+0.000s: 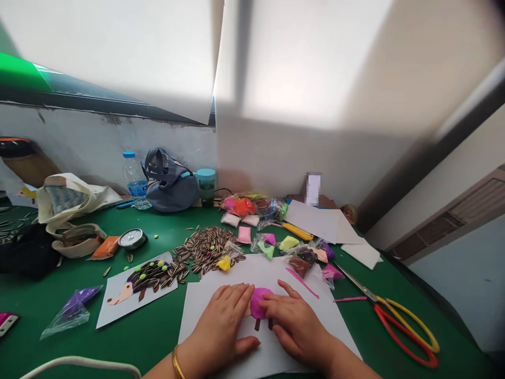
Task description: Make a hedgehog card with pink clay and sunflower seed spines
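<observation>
A flat, rounded piece of magenta modelling clay (259,302) lies on white paper (197,316), with two short brown clay strips (257,325) below it. My left hand (224,321) rests on the paper with its fingers stretched out together, their tips at the clay's left edge. On the other side, my right hand (298,321) touches the clay's right part with bent fingertips; one finger is raised and the thumb is apart. A thin pink clay strip (302,282) lies on the paper beyond my right hand. My fingers hide part of the clay.
Scissors (373,297) lie right of the paper. Sunflower seeds (207,246) are heaped behind, beside a hedgehog picture (118,302). Several clay packets (243,235) and a yellow-handled cutter (298,231) lie farther back. A bottle (136,184), blue bag (173,187) and cup (206,187) stand near the wall.
</observation>
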Action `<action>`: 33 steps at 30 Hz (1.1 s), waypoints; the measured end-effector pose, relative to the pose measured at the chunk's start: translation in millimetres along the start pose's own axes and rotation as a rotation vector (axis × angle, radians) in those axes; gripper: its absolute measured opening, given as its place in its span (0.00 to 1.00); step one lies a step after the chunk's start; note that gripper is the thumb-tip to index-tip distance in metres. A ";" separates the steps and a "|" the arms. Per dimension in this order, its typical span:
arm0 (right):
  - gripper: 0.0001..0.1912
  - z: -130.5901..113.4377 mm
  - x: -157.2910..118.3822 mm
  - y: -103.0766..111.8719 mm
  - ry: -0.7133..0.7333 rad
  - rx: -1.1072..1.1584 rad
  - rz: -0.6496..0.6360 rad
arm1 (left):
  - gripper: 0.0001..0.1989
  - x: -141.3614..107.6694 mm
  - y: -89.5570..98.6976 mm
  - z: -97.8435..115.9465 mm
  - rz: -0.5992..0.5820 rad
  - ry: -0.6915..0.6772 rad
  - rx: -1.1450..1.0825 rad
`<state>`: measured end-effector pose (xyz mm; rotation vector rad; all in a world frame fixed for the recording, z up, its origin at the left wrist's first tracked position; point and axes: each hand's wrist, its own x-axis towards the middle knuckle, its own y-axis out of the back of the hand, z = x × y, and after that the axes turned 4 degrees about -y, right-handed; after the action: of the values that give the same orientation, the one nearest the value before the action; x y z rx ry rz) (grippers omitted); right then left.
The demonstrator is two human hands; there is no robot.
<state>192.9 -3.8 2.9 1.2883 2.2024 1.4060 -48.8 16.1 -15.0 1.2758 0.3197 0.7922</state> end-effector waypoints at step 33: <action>0.28 3.1 203.0 -45.3 -0.408 -0.462 -0.062 | 0.13 31.2 74.0 -80.8 0.239 0.635 0.244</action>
<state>50.4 147.4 14.9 1.1927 1.5291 1.3722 -102.9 101.8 36.9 1.2755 0.8017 1.3958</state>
